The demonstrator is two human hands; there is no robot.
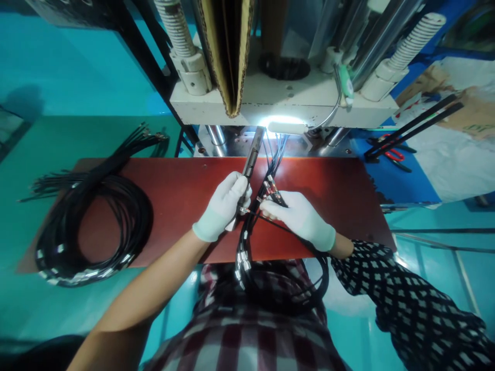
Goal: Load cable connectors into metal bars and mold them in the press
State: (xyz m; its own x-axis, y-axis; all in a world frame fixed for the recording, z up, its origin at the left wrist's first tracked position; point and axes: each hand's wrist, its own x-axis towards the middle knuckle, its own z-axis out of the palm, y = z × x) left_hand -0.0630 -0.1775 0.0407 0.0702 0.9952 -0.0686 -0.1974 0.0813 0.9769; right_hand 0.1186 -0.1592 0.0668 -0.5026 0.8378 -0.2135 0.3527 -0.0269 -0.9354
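Note:
My left hand (pixel 226 203), in a white glove, is closed around a long dark metal bar (pixel 254 153) that slants up toward the press. My right hand (pixel 299 216), gloved too, pinches several black cables with shiny metal connectors (pixel 273 188) at their ends. One cable end with a metal connector (pixel 244 210) reaches across to the bar beside my left fingers. Between the hands a bundle of black cables (pixel 275 162) runs from under the press over the brown board (pixel 185 216). Its white-tagged part (pixel 243 260) hangs over the front edge onto my lap.
A coiled black cable bundle (pixel 133 206) lies on the board's left. Ahead stands the press (pixel 309 111) with a lit lamp (pixel 288 127) on its front and folded cardboard (pixel 232 103) above. Red-handled pliers (pixel 394 154) and two black bars (pixel 421 123) lie on the blue surface at right.

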